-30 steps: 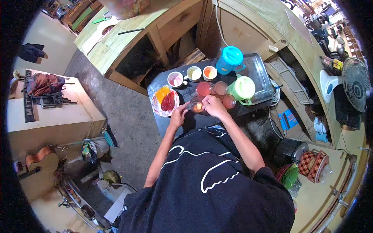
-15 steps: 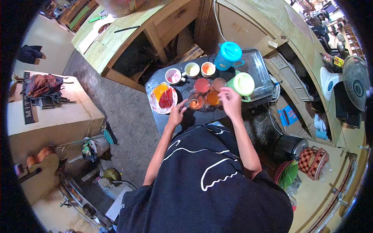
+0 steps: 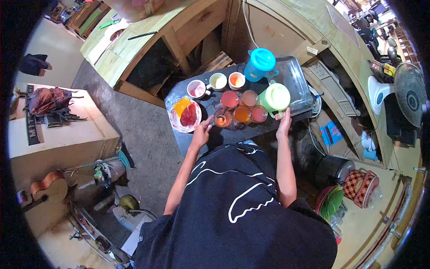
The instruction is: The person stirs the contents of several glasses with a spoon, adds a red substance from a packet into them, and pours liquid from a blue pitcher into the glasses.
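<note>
My left hand [image 3: 203,132] is closed at the near left side of a clear glass [image 3: 222,118] with orange contents. My right hand [image 3: 283,123] grips the handle side of a light green lidded pitcher [image 3: 276,97], which stands at the right of the glasses. Between my hands are more glasses: a dark orange one [image 3: 242,114], a pinkish one [image 3: 258,114], a red one [image 3: 229,99] and a paler one [image 3: 249,97]. Left of them, a patterned plate [image 3: 177,125] holds a yellow and a red piece, both glossy.
Behind the glasses stand several white mugs [image 3: 218,81] and a blue lidded pitcher [image 3: 261,65]. A clear plastic tub [image 3: 298,83] is at the right of the dark tabletop [image 3: 182,142]. Wooden counters [image 3: 145,51] edge the far side; a fan [image 3: 409,95] stands at right.
My right hand has moved from above the glasses, right and toward me, onto the green pitcher's handle side. The pinkish glass at right is now uncovered. My left hand stays by its glass.
</note>
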`<move>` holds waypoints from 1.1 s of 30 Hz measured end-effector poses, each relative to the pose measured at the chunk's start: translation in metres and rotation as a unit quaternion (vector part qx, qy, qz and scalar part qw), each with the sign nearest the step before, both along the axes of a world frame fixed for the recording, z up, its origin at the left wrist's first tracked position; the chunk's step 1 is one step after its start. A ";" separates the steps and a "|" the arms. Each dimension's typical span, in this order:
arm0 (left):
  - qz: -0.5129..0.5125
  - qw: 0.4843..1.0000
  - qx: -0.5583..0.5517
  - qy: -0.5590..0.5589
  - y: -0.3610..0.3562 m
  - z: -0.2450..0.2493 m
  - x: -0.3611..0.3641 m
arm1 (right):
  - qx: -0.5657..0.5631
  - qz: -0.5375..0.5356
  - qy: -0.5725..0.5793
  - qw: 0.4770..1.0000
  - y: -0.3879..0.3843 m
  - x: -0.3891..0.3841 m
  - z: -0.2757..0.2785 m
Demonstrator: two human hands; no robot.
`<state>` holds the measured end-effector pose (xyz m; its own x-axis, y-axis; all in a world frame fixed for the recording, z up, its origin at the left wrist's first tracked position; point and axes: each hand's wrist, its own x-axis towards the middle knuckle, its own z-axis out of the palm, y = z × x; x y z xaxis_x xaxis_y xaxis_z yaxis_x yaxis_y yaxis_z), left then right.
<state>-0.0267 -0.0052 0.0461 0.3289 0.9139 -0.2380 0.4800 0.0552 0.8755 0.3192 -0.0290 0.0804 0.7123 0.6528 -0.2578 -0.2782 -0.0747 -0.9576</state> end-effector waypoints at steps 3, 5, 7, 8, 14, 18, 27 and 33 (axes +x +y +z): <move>0.004 1.000 -0.006 0.027 0.001 -0.002 0.002 | 0.073 -0.056 0.090 0.992 0.003 0.001 -0.010; 0.002 0.999 -0.016 0.047 -0.001 0.004 0.002 | 0.094 -0.065 0.075 0.991 0.002 0.007 -0.006; 0.007 0.999 0.024 0.029 -0.004 -0.004 0.001 | 0.113 -0.068 0.066 0.989 0.000 0.015 -0.002; 0.010 0.999 0.045 0.018 -0.004 -0.011 0.001 | 0.106 -0.058 0.053 0.991 -0.001 0.019 -0.001; 0.013 0.999 0.049 0.010 -0.005 -0.021 0.000 | 0.085 0.004 0.008 0.996 -0.007 0.039 -0.011; 0.010 0.998 0.054 -0.003 -0.004 -0.011 0.002 | 0.081 -0.002 0.061 0.995 -0.001 0.031 -0.023; 0.020 0.998 0.033 0.042 -0.005 -0.009 0.003 | 0.023 -0.044 0.056 0.997 0.028 0.086 -0.069; 0.074 0.996 0.046 -0.017 -0.009 -0.016 0.011 | -0.093 0.268 -0.119 0.951 0.135 0.107 -0.002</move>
